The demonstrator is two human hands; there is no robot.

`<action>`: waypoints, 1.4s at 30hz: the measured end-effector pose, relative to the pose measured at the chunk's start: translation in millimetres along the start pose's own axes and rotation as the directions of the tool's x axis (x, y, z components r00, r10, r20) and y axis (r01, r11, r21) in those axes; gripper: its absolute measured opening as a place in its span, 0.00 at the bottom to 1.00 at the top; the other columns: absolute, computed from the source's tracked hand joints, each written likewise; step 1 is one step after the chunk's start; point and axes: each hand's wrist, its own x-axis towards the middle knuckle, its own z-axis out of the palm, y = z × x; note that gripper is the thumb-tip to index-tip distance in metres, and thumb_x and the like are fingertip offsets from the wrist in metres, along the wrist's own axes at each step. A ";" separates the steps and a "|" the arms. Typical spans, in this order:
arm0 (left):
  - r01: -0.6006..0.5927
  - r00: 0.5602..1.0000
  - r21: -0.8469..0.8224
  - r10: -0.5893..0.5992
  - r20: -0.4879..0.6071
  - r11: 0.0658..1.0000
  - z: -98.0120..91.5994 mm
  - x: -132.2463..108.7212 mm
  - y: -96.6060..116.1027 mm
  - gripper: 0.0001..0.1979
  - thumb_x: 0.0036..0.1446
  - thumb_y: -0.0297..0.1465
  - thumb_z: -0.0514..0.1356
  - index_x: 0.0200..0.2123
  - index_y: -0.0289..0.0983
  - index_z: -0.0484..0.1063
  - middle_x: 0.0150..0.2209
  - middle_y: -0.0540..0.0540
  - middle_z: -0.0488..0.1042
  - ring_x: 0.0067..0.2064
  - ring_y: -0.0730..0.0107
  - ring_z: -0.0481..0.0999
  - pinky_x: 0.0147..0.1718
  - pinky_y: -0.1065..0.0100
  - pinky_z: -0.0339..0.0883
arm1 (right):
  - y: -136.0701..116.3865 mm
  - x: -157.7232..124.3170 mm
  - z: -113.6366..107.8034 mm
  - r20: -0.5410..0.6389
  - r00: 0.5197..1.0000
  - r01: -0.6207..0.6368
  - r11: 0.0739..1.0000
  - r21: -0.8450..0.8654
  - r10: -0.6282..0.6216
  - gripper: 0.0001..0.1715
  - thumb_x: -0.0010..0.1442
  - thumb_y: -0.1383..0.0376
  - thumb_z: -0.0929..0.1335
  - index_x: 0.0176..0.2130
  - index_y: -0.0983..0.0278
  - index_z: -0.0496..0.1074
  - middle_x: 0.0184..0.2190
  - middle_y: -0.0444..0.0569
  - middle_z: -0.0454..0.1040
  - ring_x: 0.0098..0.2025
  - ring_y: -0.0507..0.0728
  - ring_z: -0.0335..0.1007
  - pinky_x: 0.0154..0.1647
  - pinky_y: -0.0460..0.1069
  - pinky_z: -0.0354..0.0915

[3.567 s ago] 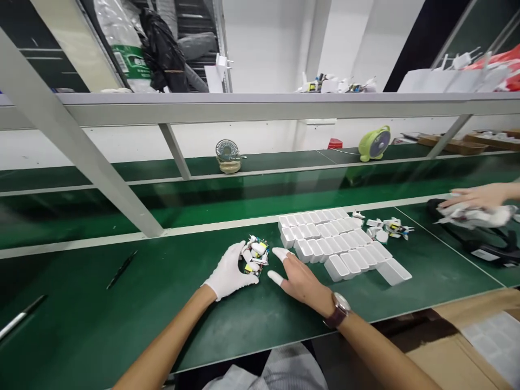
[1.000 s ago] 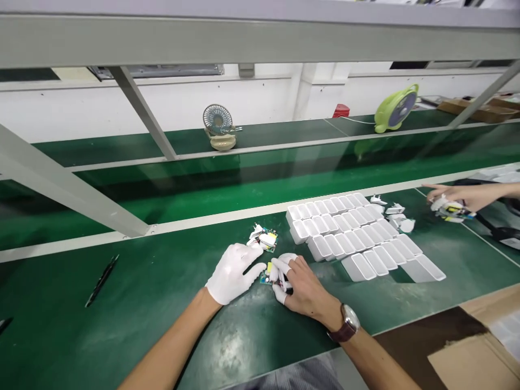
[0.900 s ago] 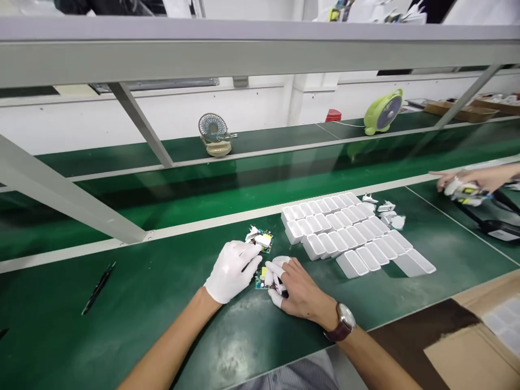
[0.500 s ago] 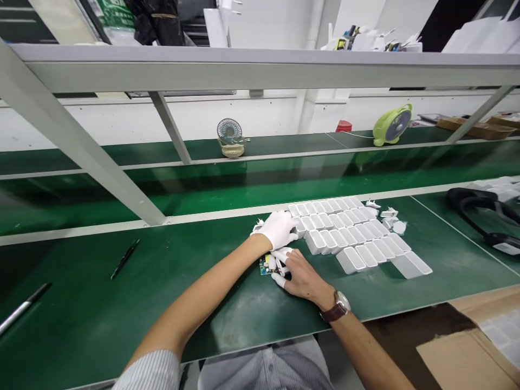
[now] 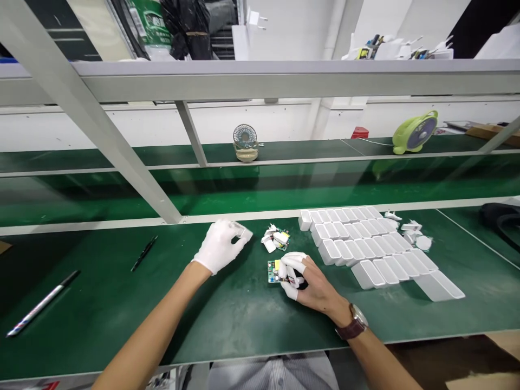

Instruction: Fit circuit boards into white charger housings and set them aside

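Observation:
My left hand [image 5: 219, 246], in a white glove, is closed on a white plastic case [image 5: 244, 232] just above the bench, left of the other parts. My right hand [image 5: 312, 283], with white finger cots and a watch on the wrist, pinches white plug parts attached to a small green circuit board [image 5: 273, 271] with a yellow component. Its fingers partly cover those parts. Behind it lies a second circuit board with white parts [image 5: 276, 238]. Rows of white plastic cases [image 5: 357, 233] stand to the right of both hands.
More white parts [image 5: 416, 235] lie beyond the rows. A black pen [image 5: 144, 253] and a silver pen [image 5: 43, 304] lie at the left. A slanted metal post [image 5: 122, 157] supports the overhead shelf [image 5: 284, 81]. Two small fans, one beige [image 5: 246, 142], one green [image 5: 414, 132], stand behind.
My left hand has moved left from the rows with a white case in it, uncovering the second circuit board. My right hand stays at its board. The view has shifted left.

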 end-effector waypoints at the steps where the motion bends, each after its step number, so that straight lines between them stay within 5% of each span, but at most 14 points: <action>1: 0.030 0.998 0.081 -0.035 0.061 0.996 -3.6 -10.8 -11.6 0.13 0.60 0.36 0.61 0.25 0.41 0.79 0.31 0.44 0.79 0.37 0.60 0.76 0.42 0.59 0.67 | -2.4 5.0 -1.4 -0.013 1.000 -0.009 0.998 0.057 0.009 0.34 0.59 0.71 0.69 0.62 0.59 0.61 0.50 0.54 0.73 0.58 0.64 0.68 0.58 0.61 0.67; 4: 0.098 0.978 0.226 -0.136 0.156 0.969 -11.2 -33.1 -28.3 0.10 0.59 0.32 0.61 0.26 0.40 0.79 0.33 0.42 0.78 0.38 0.59 0.74 0.42 0.58 0.66 | -9.1 25.0 -5.1 -0.012 0.999 -0.035 0.985 0.170 0.037 0.33 0.58 0.70 0.70 0.62 0.60 0.63 0.54 0.55 0.72 0.59 0.64 0.67 0.60 0.60 0.66; 6: 0.139 0.984 0.165 -0.155 0.085 0.976 -16.3 -38.9 -22.9 0.04 0.58 0.32 0.64 0.34 0.40 0.79 0.35 0.43 0.77 0.40 0.58 0.73 0.45 0.55 0.67 | -11.8 40.2 -5.7 -0.003 1.000 -0.021 0.978 0.208 0.022 0.33 0.58 0.70 0.70 0.61 0.59 0.64 0.56 0.54 0.70 0.61 0.63 0.66 0.62 0.60 0.65; 9: 0.153 0.987 -0.194 -0.158 -0.010 0.969 -19.4 -41.1 0.7 0.22 0.50 0.35 0.71 0.48 0.42 0.74 0.41 0.44 0.75 0.43 0.59 0.74 0.47 0.55 0.70 | -11.8 59.4 -0.5 -0.050 0.997 0.076 0.967 0.244 -0.065 0.34 0.58 0.72 0.69 0.62 0.59 0.63 0.55 0.54 0.71 0.60 0.63 0.67 0.63 0.62 0.64; 11: 0.168 0.984 -0.448 -0.179 0.016 0.878 -13.4 -43.5 17.6 0.34 0.42 0.34 0.75 0.53 0.42 0.70 0.46 0.44 0.74 0.44 0.60 0.75 0.46 0.57 0.73 | -9.3 66.1 7.1 -0.101 0.988 0.140 0.960 0.241 -0.118 0.35 0.57 0.73 0.69 0.62 0.60 0.63 0.55 0.55 0.71 0.59 0.64 0.67 0.63 0.65 0.63; 17: 0.299 0.937 -0.735 -0.333 0.105 0.608 23.0 -61.9 37.9 0.29 0.48 0.24 0.70 0.53 0.42 0.69 0.50 0.46 0.76 0.48 0.62 0.78 0.52 0.58 0.74 | 1.2 54.8 27.8 -0.150 0.969 0.220 0.962 0.164 -0.196 0.40 0.54 0.77 0.70 0.63 0.63 0.61 0.57 0.59 0.68 0.61 0.68 0.65 0.62 0.70 0.63; 26: 0.014 0.987 -0.676 -0.118 -0.108 0.737 25.6 -70.6 30.3 0.23 0.49 0.25 0.72 0.47 0.42 0.70 0.53 0.44 0.74 0.55 0.59 0.76 0.53 0.57 0.75 | 0.9 39.0 27.2 -0.103 0.979 0.191 0.972 0.137 -0.177 0.43 0.54 0.78 0.70 0.65 0.64 0.60 0.57 0.61 0.67 0.61 0.70 0.63 0.62 0.72 0.61; 33: 0.014 0.986 -0.687 -0.125 -0.111 0.726 25.1 -70.0 29.9 0.23 0.46 0.24 0.74 0.45 0.42 0.71 0.51 0.43 0.75 0.51 0.59 0.78 0.48 0.58 0.77 | -1.7 37.0 28.1 -0.024 0.990 0.143 0.963 0.228 -0.141 0.42 0.57 0.74 0.71 0.67 0.69 0.55 0.61 0.66 0.65 0.64 0.69 0.62 0.63 0.67 0.64; 42: 0.063 0.996 -0.619 -0.088 -0.009 0.783 22.3 -73.5 32.9 0.21 0.51 0.23 0.71 0.47 0.43 0.71 0.53 0.43 0.74 0.55 0.59 0.75 0.53 0.56 0.73 | -5.2 40.9 22.8 -0.035 0.976 0.216 0.969 0.118 -0.214 0.39 0.60 0.73 0.69 0.67 0.70 0.55 0.54 0.63 0.72 0.58 0.64 0.69 0.57 0.60 0.71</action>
